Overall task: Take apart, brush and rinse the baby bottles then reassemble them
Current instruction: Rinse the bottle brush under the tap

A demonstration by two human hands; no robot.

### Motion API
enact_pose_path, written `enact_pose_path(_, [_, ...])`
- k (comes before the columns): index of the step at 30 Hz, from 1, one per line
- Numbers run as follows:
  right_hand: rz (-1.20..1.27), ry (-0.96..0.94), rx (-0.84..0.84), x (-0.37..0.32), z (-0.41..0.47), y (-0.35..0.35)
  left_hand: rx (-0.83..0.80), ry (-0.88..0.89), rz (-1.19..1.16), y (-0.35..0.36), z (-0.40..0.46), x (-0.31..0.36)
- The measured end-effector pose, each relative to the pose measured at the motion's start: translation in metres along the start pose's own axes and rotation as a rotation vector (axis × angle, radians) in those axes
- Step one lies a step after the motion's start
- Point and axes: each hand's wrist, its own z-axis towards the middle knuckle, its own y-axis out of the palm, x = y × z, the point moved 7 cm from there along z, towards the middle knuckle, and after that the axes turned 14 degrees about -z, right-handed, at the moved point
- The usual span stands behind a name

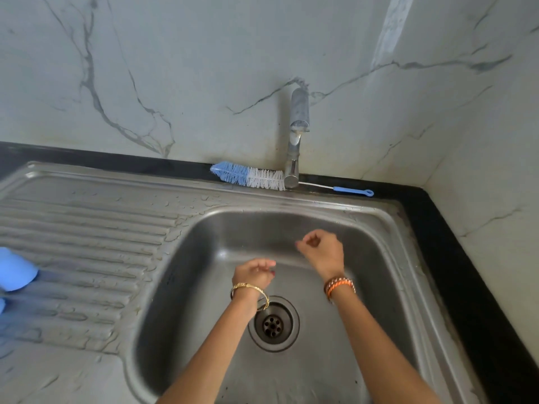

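Holding both my hands over the sink basin, left hand and right hand with fingers loosely curled and gripping nothing, while the bottle brush lies behind the tap and a blue bottle part sits on the drainboard.

A bottle brush lies behind the sink, beside the tap; the drainboard extends left.

Location: we identify a home kitchen | Evidence: we see a steel sink with ribbed drainboard, wall tap, marble-look backsplash, black counter, bottle brush behind the basin.
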Motion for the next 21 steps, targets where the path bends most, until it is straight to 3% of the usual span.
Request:
enact_pose_path(4, [-0.275, -0.110, -0.267, -0.004, -0.045, 0.016, 0.005, 0.004, 0.114, -0.014, -0.016, -0.004])
enact_pose_path(7, [-0.492, -0.211, -0.399, -0.011, -0.078, 0.016, -0.093, 0.088, 0.262, -0.017, -0.034, 0.012])
enact_pose_path(14, [-0.385, -0.126, -0.280, 0.006, -0.133, 0.006, -0.293, 0.242, 0.817, -0.035, -0.071, 0.015])
enact_pose_path(21, [-0.404, -0.023, -0.237, 0.036, -0.139, 0.023, -0.329, 0.317, 1.108, -0.020, -0.063, 0.014])
